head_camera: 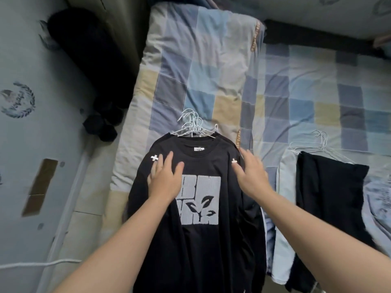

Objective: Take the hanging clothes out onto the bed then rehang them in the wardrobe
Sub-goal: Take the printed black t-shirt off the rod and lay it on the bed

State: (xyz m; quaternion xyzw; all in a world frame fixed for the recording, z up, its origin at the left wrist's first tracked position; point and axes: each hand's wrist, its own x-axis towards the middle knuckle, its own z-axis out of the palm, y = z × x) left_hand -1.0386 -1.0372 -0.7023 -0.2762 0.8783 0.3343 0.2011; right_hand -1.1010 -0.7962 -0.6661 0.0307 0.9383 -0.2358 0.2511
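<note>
The bed (pixel 296 81) is partly covered by a black printed shirt (pixel 201 240) laid on white hangers (pixel 191 129), and the shirt is touched by the left hand (pixel 167 182) and right hand (pixel 251 176), both flat, nothing gripped.

One left hand (pixel 167 180), one right hand (pixel 251 174); beneath them one black printed shirt (pixel 201 240); beyond them one bunch of white wire hangers (pixel 191 125); to their right one black garment (pixel 330 187) and one pale-blue garment (pixel 284 187).

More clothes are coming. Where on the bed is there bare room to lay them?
The checked sheet is bare right of the folded quilt, beyond the second pile's hangers. The quilt's top, beyond the black T-shirt, is free too. The near edge is crowded: both piles lie side by side.
</note>
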